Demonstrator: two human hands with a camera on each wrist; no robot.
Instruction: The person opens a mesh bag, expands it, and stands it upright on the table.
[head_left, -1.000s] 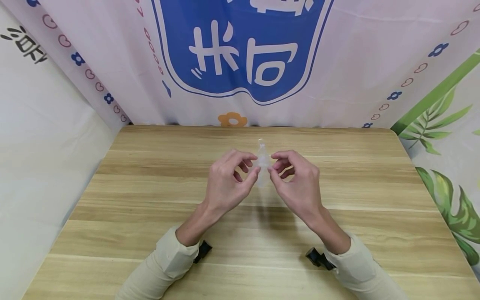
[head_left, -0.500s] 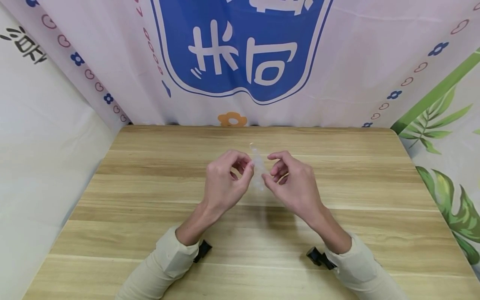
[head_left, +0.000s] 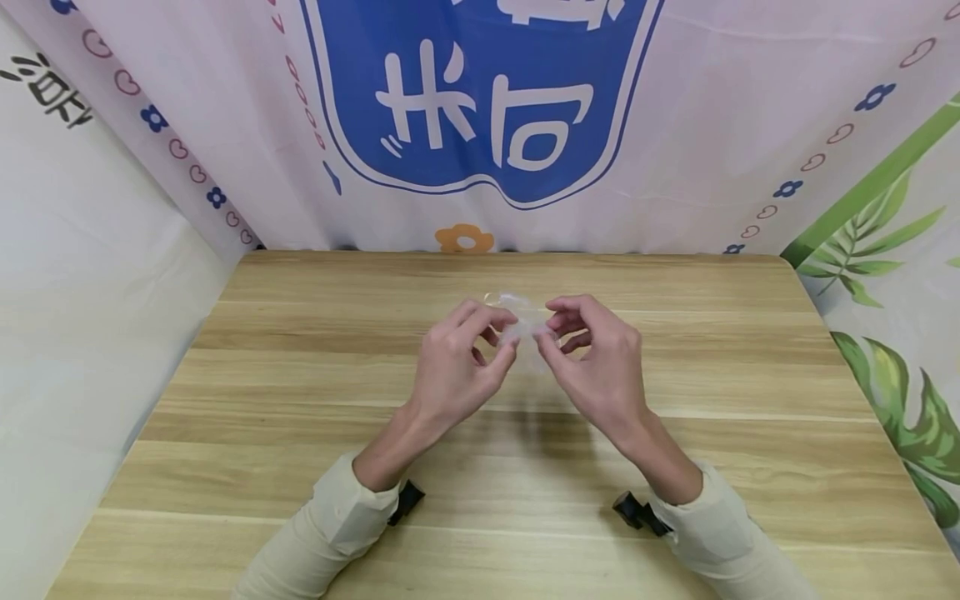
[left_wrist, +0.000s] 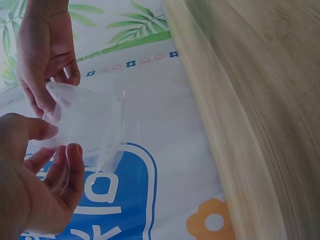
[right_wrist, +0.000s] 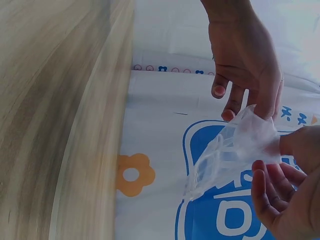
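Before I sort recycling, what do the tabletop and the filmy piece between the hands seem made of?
Tabletop: wood or wood-look laminate, smooth-looking, perhaps satin; brown grain streaks cross it. Filmy piece: probably thin plastic, translucent, slightly shiny; it wrinkles, and the blue print behind shows through.

Head view looking down over the table (head_left: 300, 375), wrist views nearer, from opposite sides, sharing the clear plastic (right_wrist: 232, 150).

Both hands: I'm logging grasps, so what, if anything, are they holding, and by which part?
A thin translucent film: the left hand and right hand hold it by one end, its other end free. Exact finger contacts are unclear.
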